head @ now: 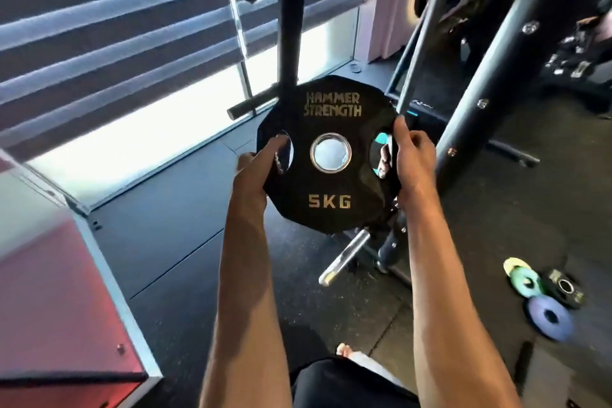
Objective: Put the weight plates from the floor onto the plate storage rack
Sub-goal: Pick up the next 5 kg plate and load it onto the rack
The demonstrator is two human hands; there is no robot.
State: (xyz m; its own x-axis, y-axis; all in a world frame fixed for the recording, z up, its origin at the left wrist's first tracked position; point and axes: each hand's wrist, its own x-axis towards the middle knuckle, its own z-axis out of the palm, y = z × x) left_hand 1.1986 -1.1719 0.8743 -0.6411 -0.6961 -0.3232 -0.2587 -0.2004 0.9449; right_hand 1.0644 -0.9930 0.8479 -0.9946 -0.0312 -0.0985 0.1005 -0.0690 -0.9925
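Left hand (261, 162): clamped on the left rim of the 5 kg plate (331, 185), thumb lying on the face beside the left grip opening.
Right hand (410, 156): clamped on the right rim, thumb along the edge, fingertips (384, 162) showing through the right grip opening.
Plate position: held clear of the floor (198, 242) in front of the body, printed face toward the wearer, lettering upright.
Centre bore (330, 152): unobstructed; its axis points away from the wearer and somewhat downward.
Upright post (291, 26): directly behind the plate's upper edge; judged to be part of the storage rack.
Dark peg (246, 106): projects to the left from the post, just beyond the plate's upper left rim, its axis running sideways across the bore's line.
Chrome peg (344, 253): directly below the plate, free end slanting down toward the wearer.
Governing relation: the bore faces neither peg squarely. In my judgement the chrome peg is nearer to alignment, lying below both hands and closer to the right.
Move required (judgement): lower or turn the plate until bore and peg axes agree, then slide on.
Risk (judgement): rim striking a peg end if tilted.
Remaining work: small plates (549, 316) lie on the floor, well apart to the right.
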